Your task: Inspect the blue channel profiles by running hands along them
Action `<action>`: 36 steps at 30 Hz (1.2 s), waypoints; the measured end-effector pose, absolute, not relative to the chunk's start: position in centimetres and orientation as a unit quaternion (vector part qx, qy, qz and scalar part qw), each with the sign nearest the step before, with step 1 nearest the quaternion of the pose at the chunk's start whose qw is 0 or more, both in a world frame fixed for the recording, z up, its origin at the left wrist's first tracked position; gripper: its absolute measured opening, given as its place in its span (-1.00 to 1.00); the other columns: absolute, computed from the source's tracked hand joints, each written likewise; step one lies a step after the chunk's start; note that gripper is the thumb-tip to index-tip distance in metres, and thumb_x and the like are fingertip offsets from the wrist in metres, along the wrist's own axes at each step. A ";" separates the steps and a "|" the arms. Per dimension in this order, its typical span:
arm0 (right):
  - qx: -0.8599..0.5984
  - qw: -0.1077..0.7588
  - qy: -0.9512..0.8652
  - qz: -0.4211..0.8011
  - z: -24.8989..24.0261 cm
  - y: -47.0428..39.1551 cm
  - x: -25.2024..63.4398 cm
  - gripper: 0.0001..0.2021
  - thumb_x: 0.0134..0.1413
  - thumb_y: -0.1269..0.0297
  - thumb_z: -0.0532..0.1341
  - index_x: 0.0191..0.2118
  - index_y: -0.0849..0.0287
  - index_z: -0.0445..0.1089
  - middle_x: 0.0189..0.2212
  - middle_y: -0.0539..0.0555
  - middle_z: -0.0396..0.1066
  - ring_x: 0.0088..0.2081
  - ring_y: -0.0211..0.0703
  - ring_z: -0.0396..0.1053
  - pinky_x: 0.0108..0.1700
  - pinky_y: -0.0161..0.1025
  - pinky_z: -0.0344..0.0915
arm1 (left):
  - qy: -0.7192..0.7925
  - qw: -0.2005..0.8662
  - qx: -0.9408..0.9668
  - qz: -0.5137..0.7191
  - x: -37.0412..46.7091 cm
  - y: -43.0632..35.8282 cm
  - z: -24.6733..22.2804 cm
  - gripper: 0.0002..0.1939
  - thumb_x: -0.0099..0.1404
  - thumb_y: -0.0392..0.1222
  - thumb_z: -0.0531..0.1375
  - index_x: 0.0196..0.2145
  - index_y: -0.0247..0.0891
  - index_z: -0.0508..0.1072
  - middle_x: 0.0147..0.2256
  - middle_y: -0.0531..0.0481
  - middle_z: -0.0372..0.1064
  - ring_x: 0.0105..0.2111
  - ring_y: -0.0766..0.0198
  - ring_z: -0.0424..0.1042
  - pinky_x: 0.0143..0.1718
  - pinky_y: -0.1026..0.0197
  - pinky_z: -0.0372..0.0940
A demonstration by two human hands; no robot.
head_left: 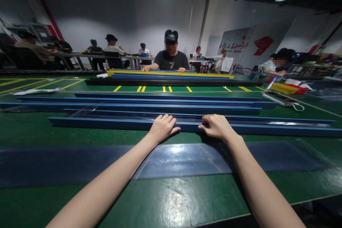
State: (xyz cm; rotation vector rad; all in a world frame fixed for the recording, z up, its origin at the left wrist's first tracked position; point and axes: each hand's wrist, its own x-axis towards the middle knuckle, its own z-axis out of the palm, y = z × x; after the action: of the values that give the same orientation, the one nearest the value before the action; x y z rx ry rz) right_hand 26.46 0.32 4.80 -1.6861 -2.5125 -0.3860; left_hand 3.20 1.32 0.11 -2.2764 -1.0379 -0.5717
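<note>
A long blue channel strip point(107, 122) with raised edges lies across the green table in front of me. My left hand point(163, 128) is closed over its near edge, fingers reaching over the top and thumb along the front face. To the right, my right hand point(216, 127) grips the same edge with curled fingers, its thumb pointing left. Clear film shows inside the channel. Beneath my forearms, a wide transparent plastic strip point(181, 160) lies flat on the table.
More blue channel strips point(171, 106) lie just beyond. Farther back are a black strip point(171, 83) and a yellow strip point(203, 75), where a co-worker point(172, 58) rests both hands. A white power strip point(280, 98) with a cord sits at right.
</note>
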 end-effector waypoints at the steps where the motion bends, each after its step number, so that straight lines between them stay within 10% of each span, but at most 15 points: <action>1: -0.553 0.046 -0.823 -0.123 4.8 0.3 26.4 -0.74 -0.01 0.10 0.07 -0.46 0.15 0.37 -0.41 0.06 0.45 -0.37 -0.17 0.36 -0.48 -0.33 -0.05 | -0.388 0.283 -0.850 -0.214 3.2 1.3 0.1 -0.65 0.25 0.06 -0.02 -0.40 -0.31 0.31 -0.40 -0.07 0.34 -0.37 0.21 0.28 -0.40 0.20 0.04; 36: -0.510 0.062 -0.851 -0.113 4.5 0.0 24.9 -0.69 0.07 0.06 0.00 -0.38 0.16 0.35 -0.34 0.08 0.42 -0.30 -0.17 0.35 -0.39 -0.34 0.04 | -0.388 0.284 -0.850 -0.218 3.2 1.3 0.1 -0.64 0.25 0.07 -0.02 -0.46 -0.30 0.30 -0.45 -0.05 0.32 -0.41 0.23 0.27 -0.44 0.21 0.03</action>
State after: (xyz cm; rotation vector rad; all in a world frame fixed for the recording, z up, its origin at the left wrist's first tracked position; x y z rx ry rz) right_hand 24.86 -0.03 4.47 -1.5416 -2.5723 -0.3407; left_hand 3.17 1.30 0.09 -2.2740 -1.0373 -0.5832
